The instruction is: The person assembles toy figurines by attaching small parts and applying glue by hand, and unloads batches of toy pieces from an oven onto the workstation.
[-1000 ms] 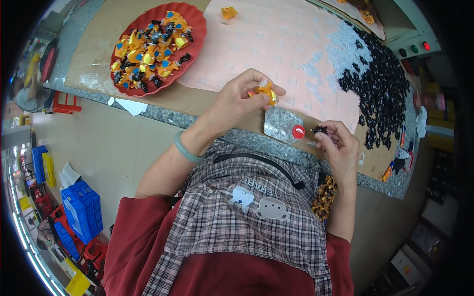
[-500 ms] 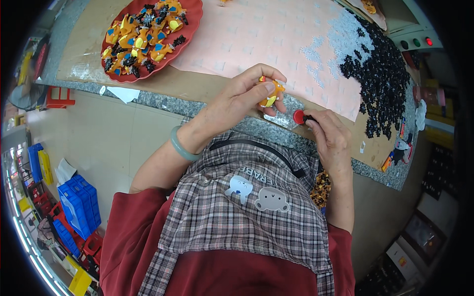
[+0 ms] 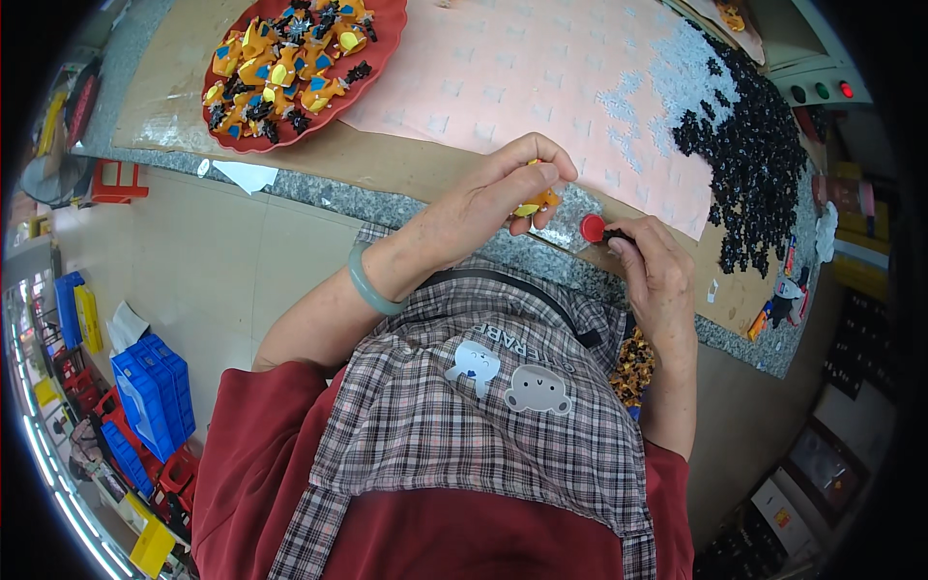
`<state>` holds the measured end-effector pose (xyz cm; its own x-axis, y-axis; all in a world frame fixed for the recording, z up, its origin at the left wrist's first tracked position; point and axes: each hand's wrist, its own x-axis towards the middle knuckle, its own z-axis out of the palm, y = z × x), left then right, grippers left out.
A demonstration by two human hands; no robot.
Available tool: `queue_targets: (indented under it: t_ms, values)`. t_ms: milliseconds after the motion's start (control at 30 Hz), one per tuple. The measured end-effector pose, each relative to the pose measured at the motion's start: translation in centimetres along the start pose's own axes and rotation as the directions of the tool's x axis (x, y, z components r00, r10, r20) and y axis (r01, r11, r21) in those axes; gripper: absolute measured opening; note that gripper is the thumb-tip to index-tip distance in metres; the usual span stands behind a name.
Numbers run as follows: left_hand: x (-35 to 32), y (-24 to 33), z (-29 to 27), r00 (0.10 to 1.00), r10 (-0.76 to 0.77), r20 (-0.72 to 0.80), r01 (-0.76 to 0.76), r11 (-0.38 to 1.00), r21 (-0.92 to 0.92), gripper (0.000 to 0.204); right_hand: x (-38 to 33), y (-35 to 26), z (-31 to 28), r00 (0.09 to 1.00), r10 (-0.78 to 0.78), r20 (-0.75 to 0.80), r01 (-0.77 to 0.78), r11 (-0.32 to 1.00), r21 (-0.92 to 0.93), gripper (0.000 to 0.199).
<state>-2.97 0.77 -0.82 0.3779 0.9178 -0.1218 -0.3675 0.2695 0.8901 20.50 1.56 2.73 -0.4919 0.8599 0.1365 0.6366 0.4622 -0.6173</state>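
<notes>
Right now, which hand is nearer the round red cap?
Right: the right hand is beside the round red cap, on its right, pinching a black piece; the left hand is farther, left of it.

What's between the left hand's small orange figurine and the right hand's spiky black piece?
Head view: a round red cap and glossy grey sheet.

This looks like a small-parts workshop: the speckled grey stone worktable (image 3: 362, 201) carries a scalloped red tray (image 3: 385, 58) of small orange figures (image 3: 319, 94) at far left and massed tiny black pieces (image 3: 752, 184) at far right. Blue plastic crates (image 3: 166, 391) stand on the pale tiled floor (image 3: 217, 256), left.
</notes>
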Motion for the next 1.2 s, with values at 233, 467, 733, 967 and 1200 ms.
queue_targets:
  t_ms: [233, 467, 733, 967, 1200]
  values:
    - [0.1, -0.1, 1.7, 0.997, -0.011, -0.077, 0.013, 1.000, 0.019, 0.026, -0.8, 0.6, -0.4, 0.938, 0.326, 0.114, -0.340, 0.811, 0.476, 0.013]
    - [0.5, -0.8, 1.7, 1.000, 0.017, -0.018, -0.017, 1.000, 0.015, 0.028, -0.7, -2.2, 1.5, 0.972, 0.234, 0.032, -0.189, 0.687, 0.701, 0.014]
    - [0.1, -0.5, 1.9, 0.999, 0.017, -0.033, -0.011, 0.983, 0.181, 0.031, -0.3, -3.2, 2.4, 0.993, -0.014, -0.119, 0.057, 0.930, 0.364, 0.012]
    - [0.1, -0.5, 1.7, 0.995, 0.097, -0.013, -0.089, 0.958, 0.271, 0.029, -0.1, -3.5, 2.4, 0.992, -0.044, -0.121, 0.080, 0.949, 0.306, 0.012]
    - [0.2, -0.4, 1.9, 0.977, 0.211, -0.013, -0.190, 0.906, 0.379, 0.023, 0.2, -3.5, 2.5, 0.975, -0.173, -0.140, 0.197, 0.964, 0.180, 0.017]
